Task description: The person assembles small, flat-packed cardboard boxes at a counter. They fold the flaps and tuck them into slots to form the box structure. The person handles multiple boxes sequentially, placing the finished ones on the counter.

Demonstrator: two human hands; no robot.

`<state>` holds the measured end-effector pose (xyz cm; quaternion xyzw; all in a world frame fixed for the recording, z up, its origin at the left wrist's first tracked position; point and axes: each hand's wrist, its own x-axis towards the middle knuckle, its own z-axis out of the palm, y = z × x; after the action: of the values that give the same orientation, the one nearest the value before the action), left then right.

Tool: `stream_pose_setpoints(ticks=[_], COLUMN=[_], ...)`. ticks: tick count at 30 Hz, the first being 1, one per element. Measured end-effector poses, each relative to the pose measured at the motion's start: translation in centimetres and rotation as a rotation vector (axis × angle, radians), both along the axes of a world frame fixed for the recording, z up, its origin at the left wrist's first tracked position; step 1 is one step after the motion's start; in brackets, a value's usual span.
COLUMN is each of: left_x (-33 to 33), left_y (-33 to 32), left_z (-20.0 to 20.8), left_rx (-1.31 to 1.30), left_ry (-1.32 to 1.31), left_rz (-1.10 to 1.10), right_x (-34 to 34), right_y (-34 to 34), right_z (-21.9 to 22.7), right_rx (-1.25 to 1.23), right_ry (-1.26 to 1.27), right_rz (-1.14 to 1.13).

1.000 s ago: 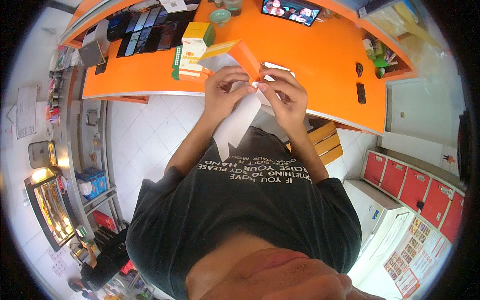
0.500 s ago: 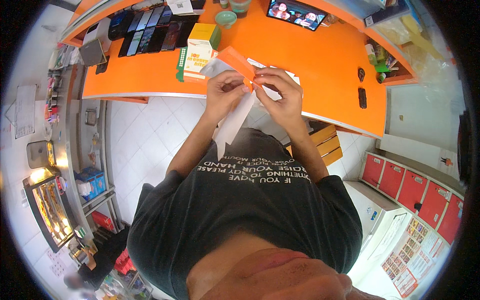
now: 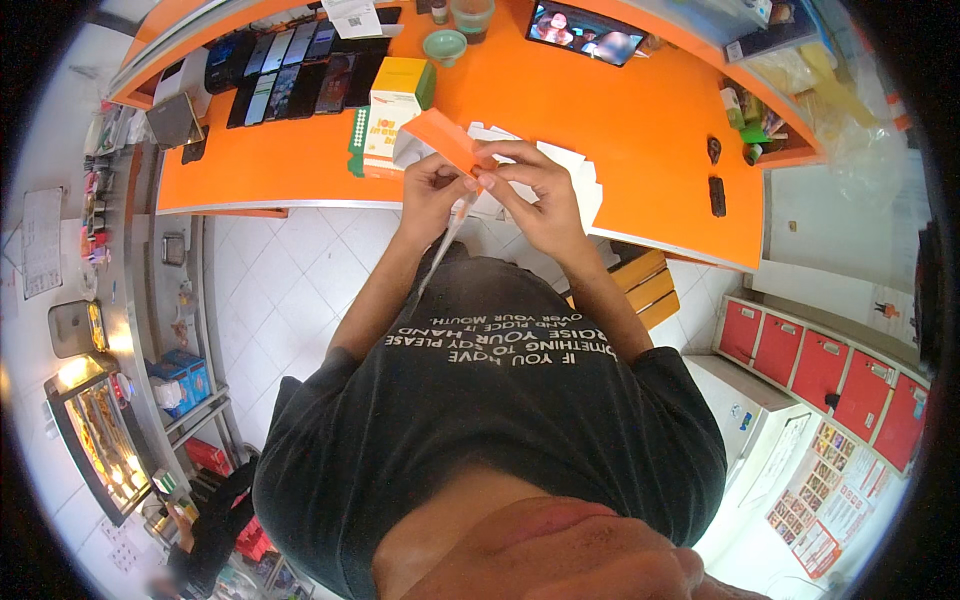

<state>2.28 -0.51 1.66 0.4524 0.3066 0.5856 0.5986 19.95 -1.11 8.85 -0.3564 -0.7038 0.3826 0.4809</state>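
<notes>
An orange-and-white card sheet (image 3: 440, 138) is held up in front of my chest, over the near edge of the orange counter. My left hand (image 3: 430, 200) pinches its lower part, thumb against the bent fingers. Close beside it, my right hand (image 3: 545, 200) grips the same piece near a fold, fingertips almost touching the left ones. The white part of the card hangs below my hands and shows nearly edge-on. Behind my right hand lie white card pieces (image 3: 575, 178) on the counter; my hand partly covers them.
A yellow, white and green carton (image 3: 400, 95) stands just beyond my left hand. Several phones (image 3: 290, 75) lie in rows at the far left. A green bowl (image 3: 444, 46) and a lit screen (image 3: 585, 32) sit at the back. A wooden stool (image 3: 640, 285) stands below the counter.
The card sheet has turned in my hands: its hanging white part, broad before, now looks thin. Both hands have shifted slightly left in view and still pinch it.
</notes>
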Motion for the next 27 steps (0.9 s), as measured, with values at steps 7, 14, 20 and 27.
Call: stream_pose_setpoints(ticks=[7, 14, 20, 27], left_x=[-2.1, -2.6, -3.4, -5.6], left_y=[0.5, 0.7, 1.1, 0.5], left_z=[-0.7, -0.5, -1.1, -1.0], left_rx=[-0.003, 0.030, -0.170, -0.461], left_ry=[0.023, 0.067, -0.062, -0.776], left_rz=[-0.073, 0.019, -0.050, -0.327], right_x=[-1.0, -1.7, -3.1, -3.5], right_y=[0.6, 1.6, 1.6, 5.0], right_z=[-0.3, -1.2, -0.2, -0.8], right_rx=[-0.300, -0.378, -0.046, -0.071], right_ry=[0.247, 0.340, 0.027, -0.050], right_rz=[0.061, 0.121, 0.133, 0.150])
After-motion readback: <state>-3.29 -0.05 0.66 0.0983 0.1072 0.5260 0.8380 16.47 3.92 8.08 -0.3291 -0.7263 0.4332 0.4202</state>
